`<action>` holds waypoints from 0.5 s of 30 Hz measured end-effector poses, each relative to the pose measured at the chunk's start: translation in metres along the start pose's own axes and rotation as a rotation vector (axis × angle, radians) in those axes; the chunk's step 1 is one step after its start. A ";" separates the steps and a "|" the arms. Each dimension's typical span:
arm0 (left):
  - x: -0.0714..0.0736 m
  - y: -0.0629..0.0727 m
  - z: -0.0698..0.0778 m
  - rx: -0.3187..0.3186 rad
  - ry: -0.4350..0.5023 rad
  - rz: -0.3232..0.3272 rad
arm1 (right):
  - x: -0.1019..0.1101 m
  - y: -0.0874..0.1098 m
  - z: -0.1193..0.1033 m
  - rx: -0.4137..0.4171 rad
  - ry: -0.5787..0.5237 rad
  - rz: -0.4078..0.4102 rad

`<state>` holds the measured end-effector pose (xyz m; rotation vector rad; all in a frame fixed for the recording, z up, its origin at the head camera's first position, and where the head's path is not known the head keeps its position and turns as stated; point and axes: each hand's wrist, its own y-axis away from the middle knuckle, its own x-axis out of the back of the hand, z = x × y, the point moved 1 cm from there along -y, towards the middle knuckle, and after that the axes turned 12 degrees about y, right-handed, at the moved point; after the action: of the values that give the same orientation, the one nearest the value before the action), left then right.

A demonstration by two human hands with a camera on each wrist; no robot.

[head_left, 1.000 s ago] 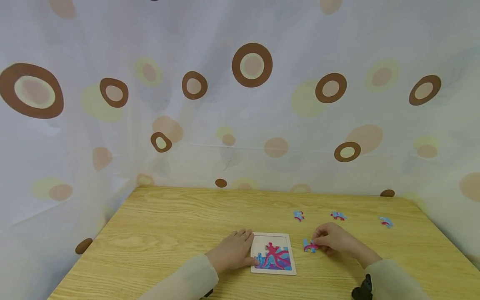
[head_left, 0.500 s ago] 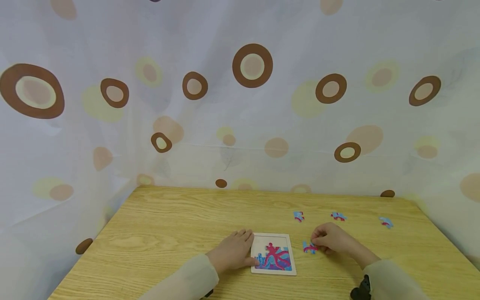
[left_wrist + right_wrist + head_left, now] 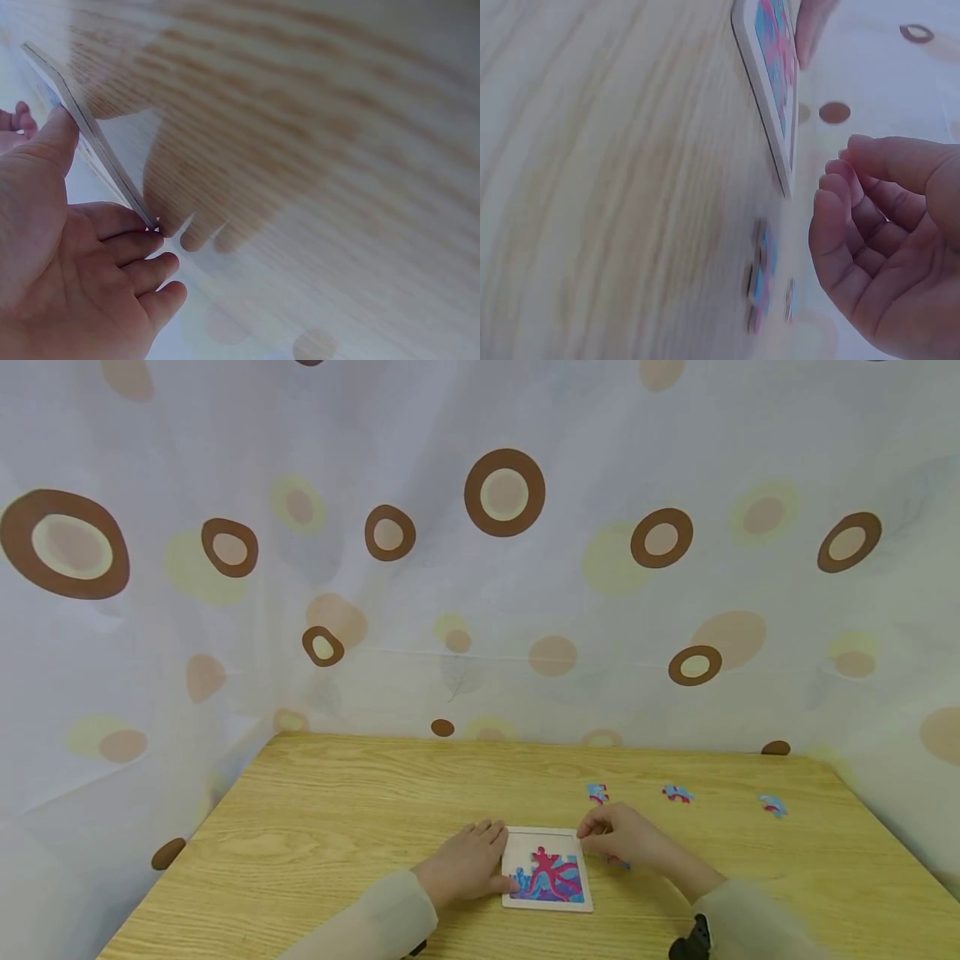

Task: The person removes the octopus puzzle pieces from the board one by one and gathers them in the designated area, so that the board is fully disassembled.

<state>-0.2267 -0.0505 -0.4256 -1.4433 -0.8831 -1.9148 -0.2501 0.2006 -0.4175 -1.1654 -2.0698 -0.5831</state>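
A square wooden puzzle tray (image 3: 588, 893) lies on the table, partly filled with jigsaw pieces of a red octopus on blue; its upper part shows bare wood. My left hand (image 3: 471, 860) rests along its left side, thumb on the lower left rim and fingertips at the upper left corner. My right hand (image 3: 626, 839) hovers by the tray's upper right corner, fingers curled, the thumb close to the index fingertip. Nothing shows between these fingers in the right wrist view. Under that hand a loose puzzle piece (image 3: 618, 862) lies on the table, mostly hidden from the head view.
Behind the right hand lie more loose pieces: one near the middle (image 3: 597, 792), one farther right (image 3: 678, 793) and one at the far right (image 3: 772, 806). The wooden table (image 3: 337, 810) ends at a patterned curtain (image 3: 420, 602) at the back and sides.
My right hand has let go of the loose piece and moved left to the tray's upper right corner. The piece stays on the table. My left hand has not moved.
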 end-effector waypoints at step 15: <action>-0.001 -0.001 -0.001 0.000 0.007 0.016 | -0.033 -0.019 -0.025 0.055 0.002 -0.072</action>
<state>-0.2274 -0.0507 -0.4265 -1.4383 -0.8660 -1.9070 -0.2460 0.1554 -0.4265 -1.0626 -2.1195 -0.5579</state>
